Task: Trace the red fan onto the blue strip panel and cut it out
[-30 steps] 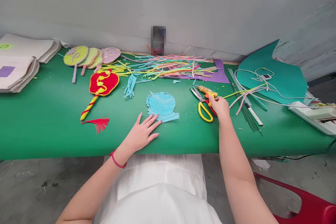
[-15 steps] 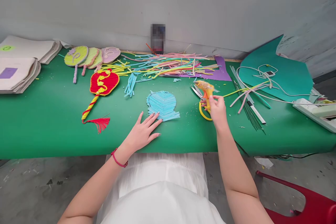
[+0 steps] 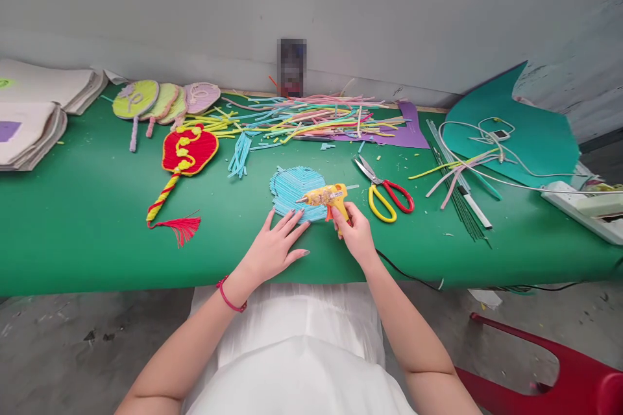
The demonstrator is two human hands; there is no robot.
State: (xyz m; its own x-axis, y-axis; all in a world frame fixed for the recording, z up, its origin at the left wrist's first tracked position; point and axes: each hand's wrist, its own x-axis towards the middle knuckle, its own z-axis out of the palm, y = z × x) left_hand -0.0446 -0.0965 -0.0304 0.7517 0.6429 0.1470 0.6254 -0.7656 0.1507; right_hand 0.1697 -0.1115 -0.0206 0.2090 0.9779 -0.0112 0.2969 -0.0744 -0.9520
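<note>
Over my remote feed I see a thin red bracelet [image 3: 225,298] around the left wrist [image 3: 238,285], 2 bare forearms [image 3: 199,331] and a loose white garment [image 3: 302,363] with soft folds.

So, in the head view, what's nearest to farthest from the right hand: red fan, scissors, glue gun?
From the right hand:
1. Glue gun: held in it.
2. Scissors: to its right.
3. Red fan: well over left.
</note>
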